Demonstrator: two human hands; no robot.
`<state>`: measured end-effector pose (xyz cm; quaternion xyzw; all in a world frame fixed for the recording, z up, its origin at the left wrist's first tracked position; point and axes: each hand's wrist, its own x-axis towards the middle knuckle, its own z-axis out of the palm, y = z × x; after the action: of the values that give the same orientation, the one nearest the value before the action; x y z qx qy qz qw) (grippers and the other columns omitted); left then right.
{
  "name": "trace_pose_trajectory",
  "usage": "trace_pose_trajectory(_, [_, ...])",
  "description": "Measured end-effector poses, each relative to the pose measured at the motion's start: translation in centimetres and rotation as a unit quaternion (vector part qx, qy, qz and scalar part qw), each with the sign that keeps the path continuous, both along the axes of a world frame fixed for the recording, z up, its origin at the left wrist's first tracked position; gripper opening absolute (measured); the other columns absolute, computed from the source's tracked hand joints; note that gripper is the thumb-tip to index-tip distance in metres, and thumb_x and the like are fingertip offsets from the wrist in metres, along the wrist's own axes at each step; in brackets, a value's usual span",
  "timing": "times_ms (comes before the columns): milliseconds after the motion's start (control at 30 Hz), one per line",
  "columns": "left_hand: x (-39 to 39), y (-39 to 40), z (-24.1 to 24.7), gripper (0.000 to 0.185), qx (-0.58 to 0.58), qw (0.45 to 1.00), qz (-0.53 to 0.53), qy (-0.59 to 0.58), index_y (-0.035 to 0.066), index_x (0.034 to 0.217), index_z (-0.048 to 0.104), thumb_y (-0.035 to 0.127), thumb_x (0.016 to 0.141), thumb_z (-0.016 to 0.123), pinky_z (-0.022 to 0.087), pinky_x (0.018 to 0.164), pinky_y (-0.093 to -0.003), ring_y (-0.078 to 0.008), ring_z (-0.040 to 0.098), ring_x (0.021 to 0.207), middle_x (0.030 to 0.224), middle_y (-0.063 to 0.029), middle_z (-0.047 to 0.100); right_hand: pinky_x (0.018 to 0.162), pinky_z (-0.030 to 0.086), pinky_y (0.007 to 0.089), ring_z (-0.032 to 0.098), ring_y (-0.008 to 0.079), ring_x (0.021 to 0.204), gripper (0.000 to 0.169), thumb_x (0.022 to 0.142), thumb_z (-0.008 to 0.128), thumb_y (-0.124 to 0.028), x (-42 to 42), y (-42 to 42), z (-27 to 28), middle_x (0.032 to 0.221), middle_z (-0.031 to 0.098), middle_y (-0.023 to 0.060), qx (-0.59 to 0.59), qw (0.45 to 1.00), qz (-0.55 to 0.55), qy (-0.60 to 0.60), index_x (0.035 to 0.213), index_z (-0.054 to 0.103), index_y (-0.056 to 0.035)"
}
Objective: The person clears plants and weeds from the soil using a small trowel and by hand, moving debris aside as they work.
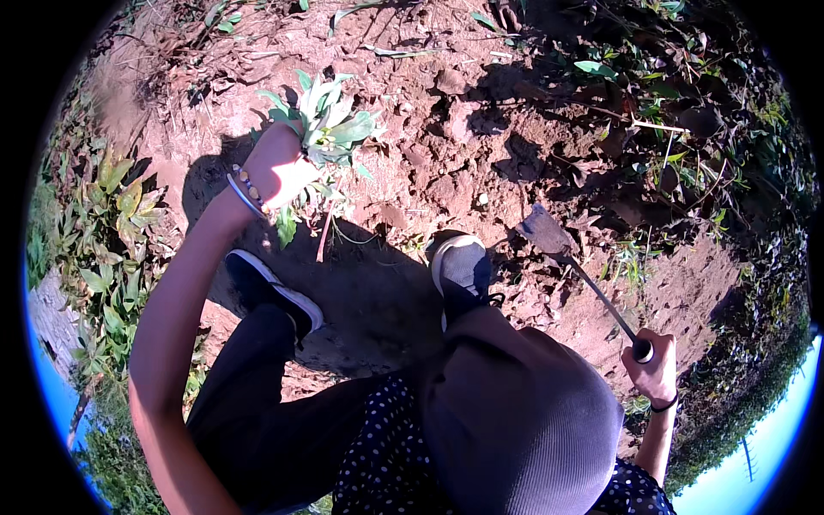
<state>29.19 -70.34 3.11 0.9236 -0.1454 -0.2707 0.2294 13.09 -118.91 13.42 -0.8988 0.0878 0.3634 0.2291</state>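
My left hand (280, 164), with a bangle and a beaded bracelet at the wrist, is closed around a bunch of leafy green plants (335, 129); stems and a reddish root hang below it. At the right, my right hand (653, 367) grips the end of a long thin handle. This belongs to a hoe-like hand tool (547, 233), whose flat, soil-covered metal blade lies at the loose, clumpy soil (450, 174), up and left of that hand. The fingers of my left hand are partly hidden by leaves and glare.
My two dark shoes (273, 283) stand on the soil, one on each side of a dark shadow. Low leafy plants (116, 212) grow along the left. Dry leaves, twigs and weeds (644, 129) cover the upper right. My bent knee (534, 412) rises at the lower middle.
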Motion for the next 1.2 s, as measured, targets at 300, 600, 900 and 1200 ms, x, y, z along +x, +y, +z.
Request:
trace_pose_trajectory(300, [-15.6,-0.4,-6.7,0.047,-0.097,0.994,0.028,0.031,0.005,0.106,0.057,0.011,0.060,0.062,0.049,0.071,-0.0347,-0.0300,0.061,0.079,0.087,-0.0123,0.063,0.040,0.037,0.0342,0.046,0.0282,0.039,0.014,0.055,0.060,-0.011,10.3,5.1,2.8,0.045,0.044,0.0105,0.058,0.963,0.260,-0.035,0.053,0.048,-0.0049])
trace_pose_trajectory(600, [-19.7,1.2,-5.6,0.042,-0.085,0.990,0.108,-0.020,0.013,0.109,0.055,0.018,0.068,0.065,0.046,0.069,-0.0376,-0.0292,0.060,0.080,0.094,-0.0104,0.061,0.045,0.047,0.0361,0.057,0.0272,0.048,0.011,0.062,0.059,-0.015,18.3,16.1,-1.2,0.047,0.051,0.0088,0.021,0.801,0.598,0.017,0.060,0.053,-0.0068])
trace_pose_trajectory(900, [-17.6,-5.5,-5.7,0.042,-0.081,0.996,0.025,-0.023,0.011,0.104,0.057,0.012,0.063,0.065,0.048,0.052,-0.0350,-0.0274,0.060,0.061,0.086,-0.0124,0.061,0.052,0.049,0.0381,0.060,0.0295,0.059,0.014,0.061,0.058,-0.020,17.7,15.6,-6.7,0.055,0.055,0.0111,0.047,0.809,0.583,0.060,0.065,0.057,-0.0061])
trace_pose_trajectory(1200, [-19.4,-8.7,-8.5,0.017,0.010,0.992,0.057,-0.116,0.013,0.082,0.064,0.019,0.067,0.061,0.045,0.043,-0.0309,-0.0209,0.058,0.048,0.090,-0.0102,0.062,0.052,0.049,0.0399,0.060,0.0296,0.058,0.010,0.063,0.060,-0.014,16.2,16.9,-4.5,0.056,0.056,0.0117,0.156,0.856,0.489,0.066,0.064,0.058,-0.0040])
